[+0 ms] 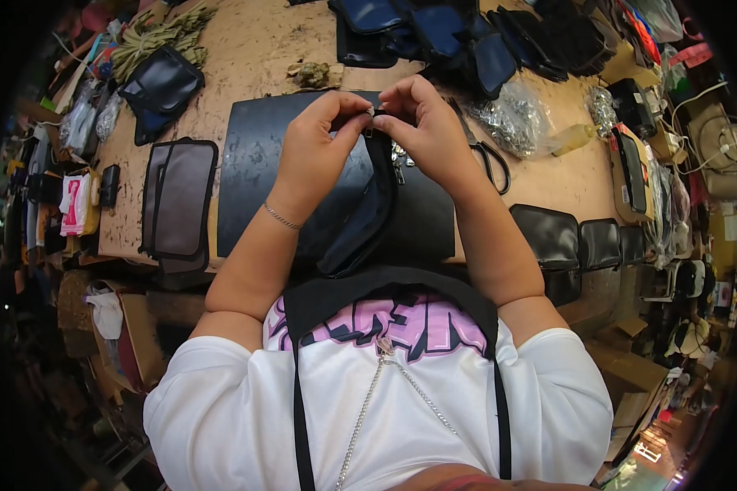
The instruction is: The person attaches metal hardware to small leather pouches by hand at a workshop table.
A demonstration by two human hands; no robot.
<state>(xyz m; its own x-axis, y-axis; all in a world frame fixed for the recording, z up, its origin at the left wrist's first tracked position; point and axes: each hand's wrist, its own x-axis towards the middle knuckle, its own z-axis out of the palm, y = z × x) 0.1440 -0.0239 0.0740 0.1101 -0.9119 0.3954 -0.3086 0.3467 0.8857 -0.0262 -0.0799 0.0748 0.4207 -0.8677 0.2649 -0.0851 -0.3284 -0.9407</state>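
Observation:
Above a black mat (258, 184) my two hands meet, each with thumb and fingers pinched on the end of a long black zipper strip (375, 192). My left hand (329, 123) grips one side of that end, and my right hand (422, 127) the other. A small bit of shiny metal shows between the fingertips, too small to make out. The strip hangs down across the mat towards my lap. Beside my right hand, silver zipper pulls (400, 168) lie on the mat. Black-handled scissors (499, 168) lie just right of that hand, partly hidden by it.
Flat dark pouch pieces (178, 200) lie left on the wooden table (246, 57), and black pouches (544, 233) at the right edge. Dark blue and black pouches (442, 37) pile up at the back. A plastic bag of metal parts (512, 119) sits back right, near a bottle (573, 139).

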